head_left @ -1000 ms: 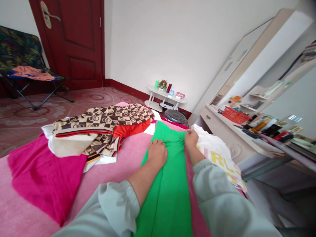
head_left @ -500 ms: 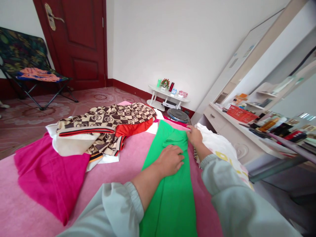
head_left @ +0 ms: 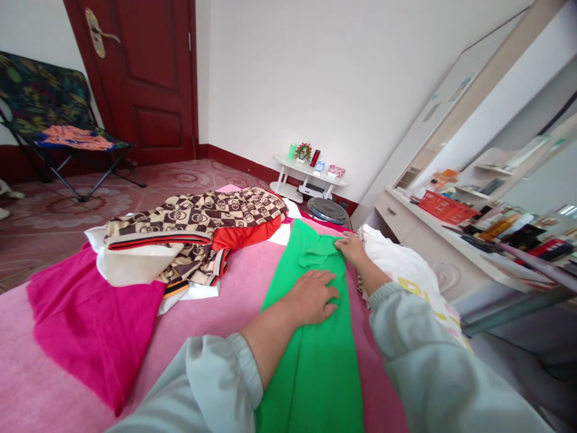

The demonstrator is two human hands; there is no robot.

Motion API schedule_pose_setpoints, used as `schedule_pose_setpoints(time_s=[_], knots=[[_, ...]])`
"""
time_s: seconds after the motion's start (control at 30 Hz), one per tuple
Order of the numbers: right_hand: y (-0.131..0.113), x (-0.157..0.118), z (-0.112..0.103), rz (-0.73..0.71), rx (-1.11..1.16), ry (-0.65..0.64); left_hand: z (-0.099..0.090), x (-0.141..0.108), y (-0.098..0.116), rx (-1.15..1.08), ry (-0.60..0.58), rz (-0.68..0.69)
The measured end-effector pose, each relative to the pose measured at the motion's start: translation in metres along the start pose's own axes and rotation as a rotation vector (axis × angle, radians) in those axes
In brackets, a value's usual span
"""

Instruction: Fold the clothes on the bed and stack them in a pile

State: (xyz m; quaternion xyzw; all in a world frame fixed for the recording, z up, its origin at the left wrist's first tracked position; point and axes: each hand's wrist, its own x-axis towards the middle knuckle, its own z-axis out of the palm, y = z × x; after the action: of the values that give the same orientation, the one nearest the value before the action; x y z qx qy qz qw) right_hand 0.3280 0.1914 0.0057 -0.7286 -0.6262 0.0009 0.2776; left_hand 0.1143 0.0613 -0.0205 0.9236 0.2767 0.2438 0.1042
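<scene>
A long green garment (head_left: 315, 373) lies folded in a narrow strip on the pink bedspread (head_left: 243, 276). Flat on its middle rests my left hand (head_left: 314, 296), open, palm down with the fingers stretched out. My right hand (head_left: 354, 249) is closed at the garment's upper right edge, where thumb and fingers pinch the cloth. Between the two hands a small folded-over flap of green fabric is rumpled. Which part of the garment the flap is, I cannot tell.
Left lie a brown-and-cream patterned garment (head_left: 180, 219) and magenta cloth (head_left: 94, 319). White printed cloth (head_left: 396, 258) is close by my right forearm. A vanity (head_left: 451, 240) with a red basket (head_left: 446, 207) stands right; a folding chair (head_left: 54, 96) stands far left.
My right hand has shifted slightly left and inward with the garment's edge, and the flap has rumpled. My left hand stays nearly in place. The view has tilted a little.
</scene>
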Motion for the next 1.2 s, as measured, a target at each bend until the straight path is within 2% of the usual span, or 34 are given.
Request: schedule_pose_setpoints(time_s=[0.1, 0.2, 0.23, 0.3, 0.37, 0.43, 0.53, 0.63, 0.77, 0.97, 1.1, 1.2], knots=[[-0.009, -0.023, -0.013, -0.065, 0.019, 0.042, -0.001, 0.001, 0.001, -0.024, 0.03, -0.002], [-0.018, -0.071, -0.02, -0.241, -0.004, 0.162, -0.006, 0.003, 0.001, -0.063, 0.094, -0.051], [-0.02, -0.089, -0.019, -0.295, -0.028, 0.152, -0.008, 0.004, 0.001, -0.069, 0.138, -0.093], [-0.023, -0.119, -0.016, -0.328, -0.109, 0.001, -0.011, 0.004, 0.0, -0.054, 0.243, -0.207], [-0.026, -0.131, -0.015, -0.284, -0.194, -0.145, -0.013, 0.003, -0.003, -0.017, 0.326, -0.331], [-0.031, -0.123, -0.018, -0.198, -0.222, -0.201, -0.013, 0.003, -0.005, 0.007, 0.353, -0.426], [-0.04, -0.084, -0.025, -0.131, -0.158, -0.155, -0.011, 0.003, -0.009, -0.004, 0.335, -0.491], [-0.047, -0.045, -0.025, -0.137, -0.074, -0.057, -0.009, 0.005, -0.01, -0.015, 0.295, -0.495], [-0.049, -0.014, -0.008, -0.135, 0.018, -0.001, -0.012, 0.006, -0.008, -0.006, 0.226, -0.437], [-0.037, 0.004, 0.01, -0.057, 0.044, -0.079, -0.016, 0.005, -0.005, 0.042, 0.194, -0.394], [-0.025, 0.004, 0.01, -0.035, 0.04, -0.079, -0.014, 0.005, -0.005, 0.063, 0.198, -0.384], [-0.026, 0.002, 0.009, -0.078, 0.098, -0.057, -0.014, 0.005, -0.005, 0.077, 0.196, -0.391]])
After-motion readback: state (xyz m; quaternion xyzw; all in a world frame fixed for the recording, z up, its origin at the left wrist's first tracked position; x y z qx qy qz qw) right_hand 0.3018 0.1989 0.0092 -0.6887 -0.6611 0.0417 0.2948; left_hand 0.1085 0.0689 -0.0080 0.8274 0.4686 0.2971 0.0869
